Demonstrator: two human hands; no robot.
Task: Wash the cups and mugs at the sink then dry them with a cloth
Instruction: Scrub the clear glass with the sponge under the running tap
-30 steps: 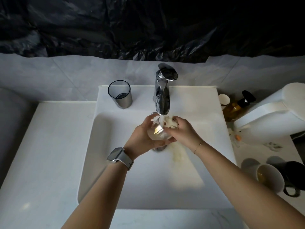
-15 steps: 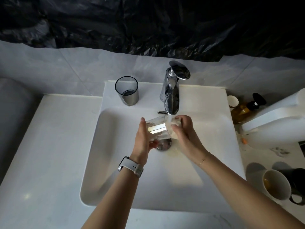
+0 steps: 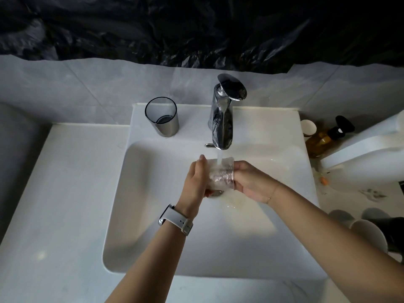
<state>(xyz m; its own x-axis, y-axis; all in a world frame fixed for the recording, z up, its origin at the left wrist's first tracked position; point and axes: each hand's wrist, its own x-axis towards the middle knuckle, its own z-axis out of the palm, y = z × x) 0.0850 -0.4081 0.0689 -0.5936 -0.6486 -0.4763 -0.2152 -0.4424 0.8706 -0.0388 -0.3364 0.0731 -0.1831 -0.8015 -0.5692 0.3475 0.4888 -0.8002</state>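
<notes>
A clear glass cup (image 3: 220, 173) lies on its side under the running chrome tap (image 3: 223, 119), over the white sink (image 3: 153, 204). My left hand (image 3: 195, 182) grips its base end. My right hand (image 3: 249, 182) holds its rim end, fingers curled at the mouth. Water streams onto the glass. A grey tumbler (image 3: 162, 117) stands on the sink ledge at the back left. A white mug (image 3: 369, 235) and a dark mug (image 3: 393, 232) sit on the counter at the right, partly behind my right forearm.
An amber pump bottle (image 3: 325, 136) and a small white cup (image 3: 308, 127) stand right of the tap, beside a large white container (image 3: 367, 154). The white counter (image 3: 54, 204) stretches to the left. Black plastic sheeting covers the wall above the tiles.
The glass has turned fully onto its side under the stream, and water now runs over it. The pale thing seen at the rim a second ago is out of sight.
</notes>
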